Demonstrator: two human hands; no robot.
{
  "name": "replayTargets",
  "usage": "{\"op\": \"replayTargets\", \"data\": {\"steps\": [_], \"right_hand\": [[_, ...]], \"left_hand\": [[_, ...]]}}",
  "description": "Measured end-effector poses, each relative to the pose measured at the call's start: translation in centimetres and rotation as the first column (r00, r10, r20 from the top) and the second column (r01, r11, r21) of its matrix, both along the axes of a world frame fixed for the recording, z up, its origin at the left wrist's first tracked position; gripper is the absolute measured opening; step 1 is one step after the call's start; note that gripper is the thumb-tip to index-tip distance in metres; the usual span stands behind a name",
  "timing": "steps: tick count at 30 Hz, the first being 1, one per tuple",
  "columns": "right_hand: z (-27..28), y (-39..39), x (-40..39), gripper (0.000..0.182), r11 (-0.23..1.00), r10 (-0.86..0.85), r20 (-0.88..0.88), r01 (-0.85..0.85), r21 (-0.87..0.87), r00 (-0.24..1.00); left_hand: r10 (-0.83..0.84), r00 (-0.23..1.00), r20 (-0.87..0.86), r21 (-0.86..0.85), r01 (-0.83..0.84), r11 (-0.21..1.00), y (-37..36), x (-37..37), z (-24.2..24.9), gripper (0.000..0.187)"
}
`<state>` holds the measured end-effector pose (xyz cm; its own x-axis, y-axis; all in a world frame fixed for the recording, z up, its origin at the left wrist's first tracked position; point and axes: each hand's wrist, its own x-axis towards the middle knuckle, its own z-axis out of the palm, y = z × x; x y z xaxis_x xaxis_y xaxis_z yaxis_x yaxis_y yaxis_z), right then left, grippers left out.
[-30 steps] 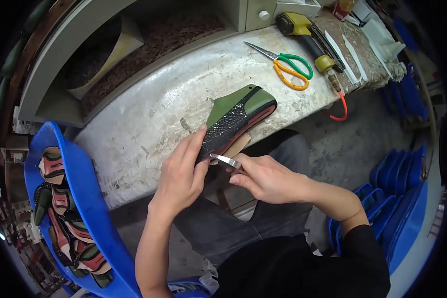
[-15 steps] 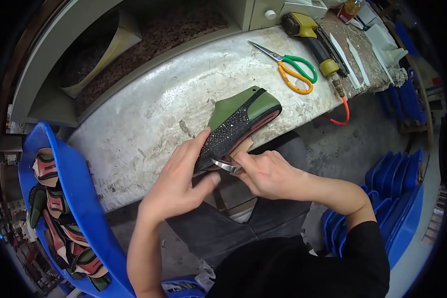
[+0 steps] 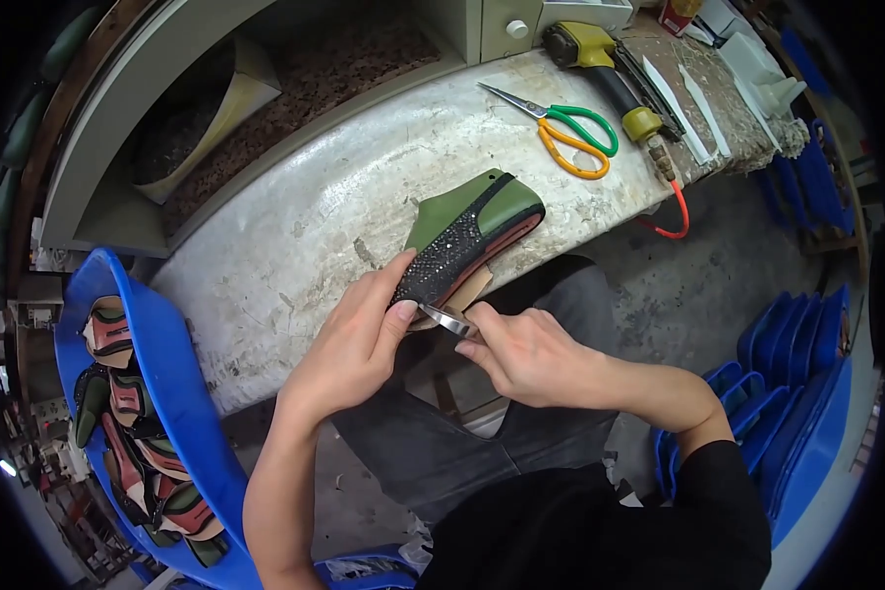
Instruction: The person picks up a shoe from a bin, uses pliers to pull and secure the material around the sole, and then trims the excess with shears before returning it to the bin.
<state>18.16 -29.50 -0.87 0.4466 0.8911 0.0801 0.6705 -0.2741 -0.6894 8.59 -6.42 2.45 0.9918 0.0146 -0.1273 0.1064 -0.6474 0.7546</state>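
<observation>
A shoe upper (image 3: 449,258), black and studded with shiny dots, is stretched over a green shoe last (image 3: 462,208) at the front edge of the bench. My left hand (image 3: 349,339) grips its near end, fingers along the far side and thumb by the lower edge. In my right fist (image 3: 531,354) is a curved silver metal tool that looks like pincers (image 3: 449,321); its handles are hidden. The tip meets the upper's edge beside my left thumb. A tan insole-like piece (image 3: 470,288) sticks out under the shoe's side.
Scissors (image 3: 565,138) with green and orange handles lie on the worn bench (image 3: 295,236). Behind them is a yellow-black air tool (image 3: 610,79) with a red hose (image 3: 680,211). A blue bin (image 3: 172,364) of lasted shoes stands left; blue trays (image 3: 796,423) are stacked right.
My left thumb has come down onto the upper's edge by the tool tip. The shoe and both hands stay nearly in place, while the whole view has shifted slightly.
</observation>
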Motion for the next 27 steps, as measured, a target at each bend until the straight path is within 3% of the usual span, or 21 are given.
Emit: {"op": "replayTargets", "data": {"steps": [9,14,19,23,27], "right_hand": [[-0.2,-0.4,-1.6,0.023,0.990,-0.133,0.047,0.135,-0.048,0.990],[-2.4,-0.9,-2.2,0.026,0.964,-0.120,-0.092,0.138,0.228,0.989],[-2.5,-0.8,-2.0,0.026,0.965,-0.156,-0.058,0.164,0.202,0.986],[-2.5,-0.4,-2.3,0.022,0.978,-0.190,-0.053,0.193,0.072,0.980],[-2.4,-1.2,-1.7,0.021,0.985,-0.150,-0.069,0.155,0.074,0.986]], "left_hand": [[0.026,0.997,-0.077,-0.070,-0.031,0.997,-0.9,0.3,-0.2,0.047],[0.057,0.996,-0.068,-0.001,-0.057,0.998,-1.2,-0.1,-0.6,0.047],[0.028,0.999,0.035,0.139,-0.032,0.990,-1.6,0.0,-1.4,0.047],[0.073,0.995,-0.071,-0.062,-0.077,0.995,-1.6,0.1,-0.6,0.047],[0.042,0.998,-0.041,0.025,-0.041,0.999,-1.5,0.4,-1.2,0.048]]}}
